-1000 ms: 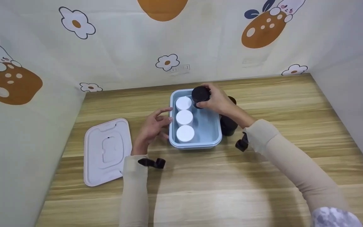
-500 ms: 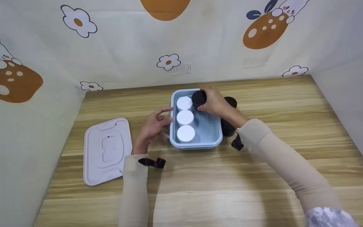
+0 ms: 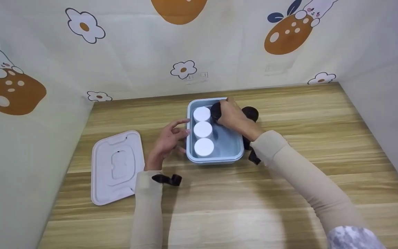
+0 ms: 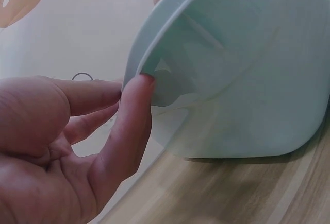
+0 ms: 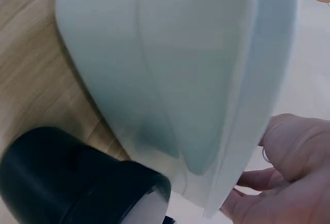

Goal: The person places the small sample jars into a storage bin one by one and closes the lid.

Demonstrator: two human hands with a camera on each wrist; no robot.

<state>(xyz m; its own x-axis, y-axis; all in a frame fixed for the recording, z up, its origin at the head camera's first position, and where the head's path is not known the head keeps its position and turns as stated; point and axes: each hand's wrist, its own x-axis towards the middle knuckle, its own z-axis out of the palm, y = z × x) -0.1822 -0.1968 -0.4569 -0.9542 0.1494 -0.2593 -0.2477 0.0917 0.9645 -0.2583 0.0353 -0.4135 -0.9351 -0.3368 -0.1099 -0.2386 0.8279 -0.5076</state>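
A light blue plastic box (image 3: 226, 145) stands on the table. Three white round-topped containers (image 3: 204, 147) line its left side in a row. My right hand (image 3: 231, 116) reaches into its far right part and grips a black round canister (image 3: 215, 111), low behind the box's rim. The right wrist view shows this hand (image 5: 289, 167) beyond the rim, the held canister hidden. My left hand (image 3: 167, 140) has its fingers spread against the box's left rim. In the left wrist view, its thumb and fingertips touch the rim (image 4: 149, 33).
Just right of the box stand black canisters (image 3: 250, 113), partly covered by my right forearm; the right wrist view shows one black canister (image 5: 51, 177) close up. A pale lid (image 3: 117, 169) lies flat at left. Patterned wall covering (image 3: 133, 62) closes off the back and sides.
My right hand has lowered the black canister from above the box down into its far right part, the forearm shifting left. The left hand stays at the left rim.
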